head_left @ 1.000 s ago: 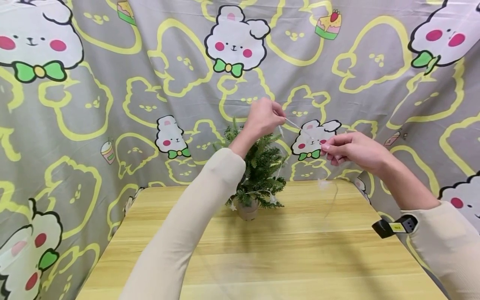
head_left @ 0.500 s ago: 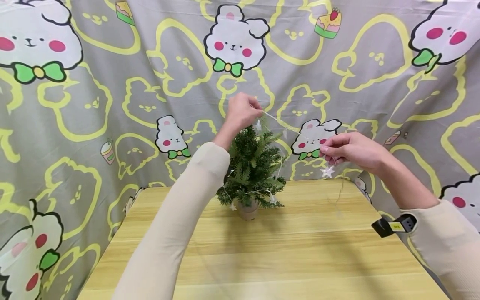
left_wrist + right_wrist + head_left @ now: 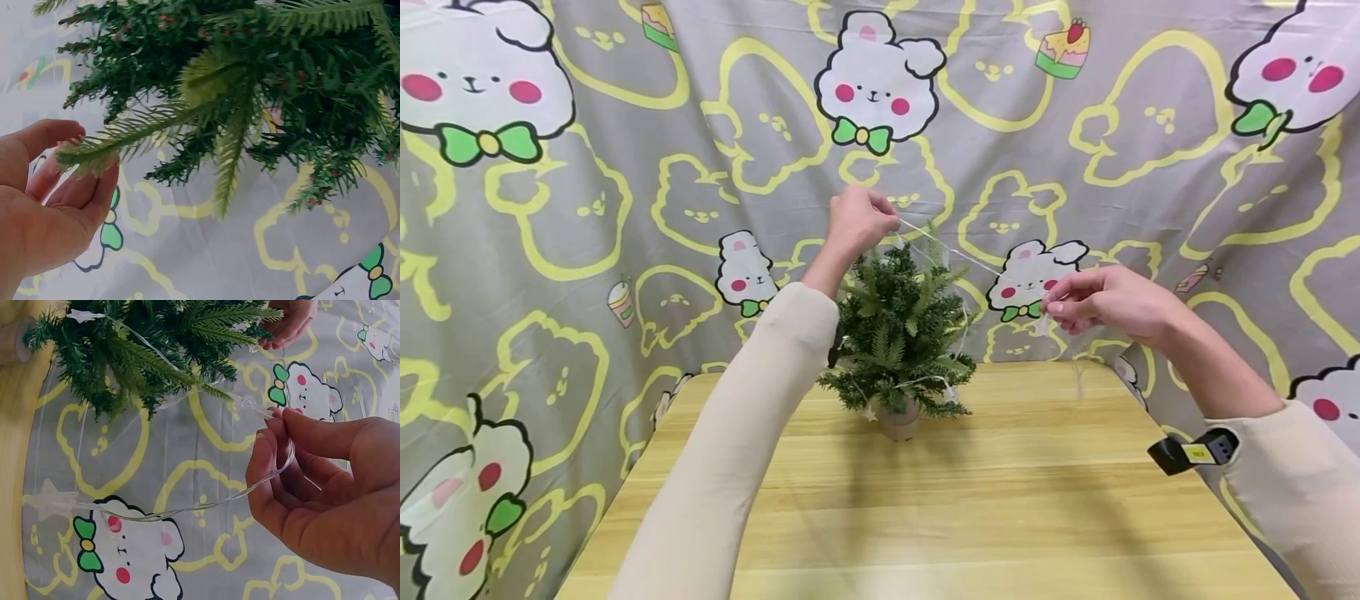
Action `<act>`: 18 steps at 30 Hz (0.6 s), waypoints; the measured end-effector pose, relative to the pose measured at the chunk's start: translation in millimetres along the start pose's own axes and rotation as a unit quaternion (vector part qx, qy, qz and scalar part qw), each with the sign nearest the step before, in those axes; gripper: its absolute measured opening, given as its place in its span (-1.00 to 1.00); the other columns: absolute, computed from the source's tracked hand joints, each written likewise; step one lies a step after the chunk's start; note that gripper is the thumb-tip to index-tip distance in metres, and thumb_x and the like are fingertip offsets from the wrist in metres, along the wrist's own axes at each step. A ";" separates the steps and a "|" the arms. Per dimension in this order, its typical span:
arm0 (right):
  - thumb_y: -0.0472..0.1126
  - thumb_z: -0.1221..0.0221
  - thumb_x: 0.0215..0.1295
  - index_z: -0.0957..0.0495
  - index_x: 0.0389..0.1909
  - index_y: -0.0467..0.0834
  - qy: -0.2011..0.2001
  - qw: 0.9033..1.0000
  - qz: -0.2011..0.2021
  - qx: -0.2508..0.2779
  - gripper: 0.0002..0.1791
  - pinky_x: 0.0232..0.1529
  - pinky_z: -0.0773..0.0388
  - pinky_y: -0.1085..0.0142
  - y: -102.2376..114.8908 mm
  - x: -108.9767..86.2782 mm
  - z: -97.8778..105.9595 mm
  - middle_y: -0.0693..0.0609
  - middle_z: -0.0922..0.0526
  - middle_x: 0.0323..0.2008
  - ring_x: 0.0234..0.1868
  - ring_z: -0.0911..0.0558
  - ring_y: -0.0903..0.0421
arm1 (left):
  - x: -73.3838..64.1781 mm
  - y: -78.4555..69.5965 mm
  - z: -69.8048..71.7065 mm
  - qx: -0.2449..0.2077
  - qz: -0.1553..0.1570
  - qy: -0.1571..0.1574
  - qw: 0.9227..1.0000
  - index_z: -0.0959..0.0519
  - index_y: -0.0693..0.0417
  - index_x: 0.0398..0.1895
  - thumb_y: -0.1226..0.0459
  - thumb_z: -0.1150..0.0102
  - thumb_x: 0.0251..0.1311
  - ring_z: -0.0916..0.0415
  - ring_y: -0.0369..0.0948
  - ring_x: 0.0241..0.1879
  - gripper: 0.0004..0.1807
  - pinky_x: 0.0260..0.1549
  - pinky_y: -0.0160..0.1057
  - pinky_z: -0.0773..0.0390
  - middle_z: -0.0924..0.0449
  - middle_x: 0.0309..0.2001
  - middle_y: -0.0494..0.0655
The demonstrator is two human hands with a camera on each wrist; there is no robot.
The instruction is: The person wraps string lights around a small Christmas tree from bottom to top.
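A small artificial Christmas tree (image 3: 895,333) in a light pot (image 3: 898,421) stands on the table. My left hand (image 3: 859,218) is at its top, pinching a clear string of star lights (image 3: 958,250). In the left wrist view a light green branch tip (image 3: 94,150) lies between the fingers; the wire is hidden there. Right of the tree, my right hand (image 3: 1112,304) pinches the same string between thumb and forefinger. From there a loose length with a clear star (image 3: 53,499) hangs down. Another star (image 3: 951,392) of the string sits on the lower branches.
The wooden table (image 3: 1000,517) spreads in front of the tree. A grey curtain (image 3: 685,200) with cartoon bears and rabbits hangs behind and at both sides. A black wrist camera (image 3: 1191,452) sits at the right sleeve.
My left hand has moved left across the tree top with the string, showing more of the tree. My right hand stays nearly in place, and the string between the hands is longer.
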State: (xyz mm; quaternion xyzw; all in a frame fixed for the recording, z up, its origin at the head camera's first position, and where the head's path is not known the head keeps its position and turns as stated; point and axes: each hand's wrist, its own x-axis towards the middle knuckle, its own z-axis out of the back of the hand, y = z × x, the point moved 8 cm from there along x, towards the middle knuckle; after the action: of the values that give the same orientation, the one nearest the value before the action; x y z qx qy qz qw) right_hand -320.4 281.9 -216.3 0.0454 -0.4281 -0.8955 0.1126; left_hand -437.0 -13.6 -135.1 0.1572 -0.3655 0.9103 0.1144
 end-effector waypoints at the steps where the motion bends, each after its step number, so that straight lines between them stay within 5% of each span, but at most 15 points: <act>1: -0.22 -0.23 0.41 -0.58 0.07 -0.38 -0.001 1.000 -0.002 -0.001 -0.65 -0.18 -0.68 0.27 -0.2 0.2 0.4 0.00 -0.64 -0.21 -0.29 -0.63 0.10 | -0.4 1.8 0.3 -0.005 0.004 0.001 1.000 -0.81 -0.02 -0.25 0.25 -0.32 0.16 -0.43 -0.02 0.28 -0.86 0.35 -0.11 -0.36 -0.74 0.00 -0.12; 12: -0.09 -0.25 0.41 -0.58 0.19 -0.36 -0.018 0.999 -0.018 -0.028 -0.51 -0.15 -0.67 0.33 2.0 3.5 2.1 0.12 -0.71 -0.17 -0.27 -0.70 0.15 | -0.4 26.0 11.3 -0.012 0.033 -0.017 0.999 -0.80 0.01 -0.21 0.26 -0.33 0.20 -0.48 -0.06 0.26 -0.86 0.31 -0.12 -0.41 -0.76 -0.05 -0.07; 18: -0.09 -0.26 0.40 -0.58 0.14 -0.36 -0.017 0.999 -0.017 -0.021 -0.53 -0.17 -0.66 0.32 3.7 2.8 0.0 0.14 -0.72 -0.25 -0.29 -0.68 0.14 | -2.1 37.9 11.8 -0.023 0.036 -0.023 0.999 -0.80 0.06 -0.22 0.30 -0.30 0.22 -0.67 -0.11 -0.10 -0.86 0.17 -0.16 -0.52 -0.78 -0.20 -0.02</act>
State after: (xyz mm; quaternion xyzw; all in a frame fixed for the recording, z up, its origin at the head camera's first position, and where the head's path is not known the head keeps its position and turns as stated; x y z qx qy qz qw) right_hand -322.6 279.0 -213.3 0.0348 -0.4105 -0.9067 0.0906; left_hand -444.9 -48.9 -151.7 0.1619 -0.3942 0.9014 0.0772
